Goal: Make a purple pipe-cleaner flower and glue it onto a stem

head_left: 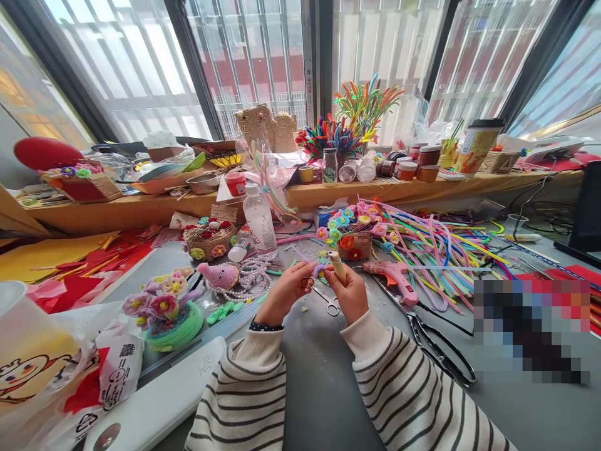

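Observation:
A small purple pipe-cleaner flower (321, 269) with a yellowish middle is pinched between the fingertips of my left hand (288, 288). My right hand (351, 294) is closed around a pale, wood-coloured round handle (337, 268) standing up from the fist; its working end is hidden. The right fingertips also meet the flower. Just below my hands, small silver scissors (331, 307) lie on the grey table (314, 388). To the right of my right hand rests a pink hot glue gun (394, 279).
Large black scissors (436, 351) lie right of my right forearm. Colourful pipe cleaners (436, 250) spread behind the glue gun. Leftward are a pink crocheted piece (220, 275), bead strings (256, 282), a flower-topped green pot (176, 329) and a white case (164, 394). A bottle (260, 225) stands behind.

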Available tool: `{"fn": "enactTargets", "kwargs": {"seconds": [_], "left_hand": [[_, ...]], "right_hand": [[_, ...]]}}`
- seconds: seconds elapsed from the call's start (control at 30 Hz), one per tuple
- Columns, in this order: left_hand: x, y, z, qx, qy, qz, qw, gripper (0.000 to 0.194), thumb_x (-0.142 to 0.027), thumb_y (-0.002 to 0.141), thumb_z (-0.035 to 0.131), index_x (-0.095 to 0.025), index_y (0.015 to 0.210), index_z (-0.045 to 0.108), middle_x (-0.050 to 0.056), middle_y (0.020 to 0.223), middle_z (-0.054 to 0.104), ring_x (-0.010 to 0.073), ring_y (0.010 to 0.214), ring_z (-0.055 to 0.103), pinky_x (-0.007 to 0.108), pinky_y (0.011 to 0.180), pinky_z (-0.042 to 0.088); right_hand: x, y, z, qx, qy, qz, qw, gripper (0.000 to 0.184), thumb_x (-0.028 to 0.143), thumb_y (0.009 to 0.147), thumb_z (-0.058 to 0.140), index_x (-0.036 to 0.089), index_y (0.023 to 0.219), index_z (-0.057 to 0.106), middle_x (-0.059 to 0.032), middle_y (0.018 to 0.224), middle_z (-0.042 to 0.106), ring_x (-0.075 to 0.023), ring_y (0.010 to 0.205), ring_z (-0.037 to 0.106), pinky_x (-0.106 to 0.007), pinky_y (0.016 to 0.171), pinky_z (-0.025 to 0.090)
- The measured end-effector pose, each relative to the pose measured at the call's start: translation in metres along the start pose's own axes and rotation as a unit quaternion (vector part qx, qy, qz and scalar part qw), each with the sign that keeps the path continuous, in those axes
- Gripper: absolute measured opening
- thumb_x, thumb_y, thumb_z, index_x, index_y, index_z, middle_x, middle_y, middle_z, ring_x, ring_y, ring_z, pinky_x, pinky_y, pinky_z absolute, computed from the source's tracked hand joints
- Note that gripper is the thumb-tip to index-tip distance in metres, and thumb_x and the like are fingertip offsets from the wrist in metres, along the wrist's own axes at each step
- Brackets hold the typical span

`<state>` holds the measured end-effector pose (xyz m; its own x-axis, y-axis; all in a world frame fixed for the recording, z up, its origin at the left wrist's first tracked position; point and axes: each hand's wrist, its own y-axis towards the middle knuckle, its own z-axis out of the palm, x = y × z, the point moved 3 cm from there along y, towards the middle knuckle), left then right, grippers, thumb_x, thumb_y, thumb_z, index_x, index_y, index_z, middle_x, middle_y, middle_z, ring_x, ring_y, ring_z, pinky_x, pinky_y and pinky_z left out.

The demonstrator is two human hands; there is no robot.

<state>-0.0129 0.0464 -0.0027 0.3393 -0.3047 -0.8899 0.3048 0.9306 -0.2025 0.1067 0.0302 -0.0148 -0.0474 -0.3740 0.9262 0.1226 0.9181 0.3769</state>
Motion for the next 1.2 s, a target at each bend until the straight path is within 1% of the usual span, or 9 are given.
{"fn": "enactTargets", "kwargs": {"seconds": [0.17,0.27,0.43,0.5,0.6,0.77,0.87,1.03,1.2], "left_hand": [[-0.003,0.0,-0.004,-0.044,-0.025,0.039,0.998,0.015,-0.022,0.06,0.066,-0.014,0.068,0.058,-0.002,0.062,0.057,0.0041,0.052,0.053,0.013,0.047,0.041],[-0.007,0.0,-0.008,-0.085,-0.063,0.093,0.99,0.014,-0.021,0.059,0.067,-0.014,0.07,0.06,-0.001,0.066,0.061,0.0052,0.059,0.056,0.014,0.055,0.044],[-0.016,-0.001,-0.013,-0.128,-0.111,0.185,0.968,0.014,-0.017,0.056,0.068,-0.014,0.068,0.062,-0.002,0.065,0.063,0.0063,0.062,0.058,0.017,0.064,0.045],[-0.02,-0.002,-0.013,-0.146,-0.135,0.234,0.952,0.014,-0.015,0.056,0.067,-0.014,0.068,0.062,-0.003,0.065,0.063,0.0055,0.063,0.058,0.016,0.066,0.045],[-0.024,-0.004,-0.013,-0.157,-0.156,0.28,0.934,0.013,-0.014,0.057,0.066,-0.015,0.068,0.062,-0.002,0.07,0.064,0.0058,0.068,0.059,0.016,0.07,0.045],[-0.025,-0.006,-0.013,-0.163,-0.171,0.293,0.926,0.012,-0.012,0.058,0.065,-0.015,0.069,0.06,-0.002,0.071,0.064,0.0062,0.069,0.06,0.017,0.071,0.045],[-0.025,-0.006,-0.012,-0.15,-0.164,0.286,0.932,0.012,-0.011,0.06,0.064,-0.015,0.07,0.058,-0.002,0.072,0.064,0.0058,0.069,0.059,0.017,0.072,0.045],[-0.024,-0.006,-0.012,-0.156,-0.174,0.288,0.928,0.018,-0.009,0.061,0.062,-0.018,0.071,0.051,-0.006,0.069,0.062,0.0054,0.069,0.06,0.018,0.074,0.045],[-0.024,-0.006,-0.011,-0.158,-0.175,0.298,0.925,0.023,-0.006,0.064,0.059,-0.018,0.079,0.048,-0.003,0.072,0.063,0.0064,0.07,0.061,0.019,0.075,0.046]], "right_hand": [[-0.003,0.003,-0.001,-0.025,0.075,0.026,0.996,0.031,0.047,0.074,0.044,0.017,0.079,0.053,0.0062,0.05,0.039,-0.0067,0.043,0.035,-0.019,0.043,0.032],[-0.005,0.004,-0.002,-0.039,0.117,0.044,0.991,0.036,0.051,0.076,0.037,0.018,0.083,0.051,0.0053,0.05,0.042,-0.0077,0.044,0.039,-0.019,0.044,0.035],[-0.007,0.006,0.008,0.042,0.135,0.083,0.987,0.037,0.048,0.071,0.048,0.019,0.092,0.054,0.0008,0.068,0.053,-0.0082,0.055,0.046,-0.02,0.052,0.041],[-0.007,0.008,0.015,0.054,0.181,0.095,0.977,0.038,0.049,0.07,0.049,0.019,0.092,0.055,0.0035,0.061,0.049,-0.0061,0.047,0.04,-0.018,0.045,0.036],[-0.011,0.013,0.028,0.068,0.247,0.161,0.953,0.046,0.059,0.068,0.043,0.016,0.072,0.058,0.0059,0.049,0.037,-0.0035,0.038,0.03,-0.017,0.035,0.025],[-0.015,0.019,0.043,0.088,0.282,0.244,0.924,0.055,0.067,0.066,0.036,0.016,0.046,0.045,0.0075,0.035,0.026,-0.0026,0.03,0.019,-0.018,0.031,0.009],[-0.015,0.022,0.045,0.077,0.278,0.261,0.921,0.054,0.066,0.066,0.038,0.017,0.042,0.038,0.0073,0.033,0.027,-0.0025,0.028,0.02,-0.018,0.031,0.008],[-0.009,0.025,0.048,0.096,0.276,0.252,0.922,0.05,0.059,0.07,0.035,0.017,0.042,0.038,0.0052,0.035,0.033,-0.0037,0.03,0.028,-0.018,0.031,0.017],[-0.009,0.025,0.052,0.141,0.271,0.263,0.915,0.053,0.061,0.07,0.033,0.018,0.04,0.03,0.0079,0.032,0.021,-0.0025,0.027,0.014,-0.019,0.03,0.005]]}}
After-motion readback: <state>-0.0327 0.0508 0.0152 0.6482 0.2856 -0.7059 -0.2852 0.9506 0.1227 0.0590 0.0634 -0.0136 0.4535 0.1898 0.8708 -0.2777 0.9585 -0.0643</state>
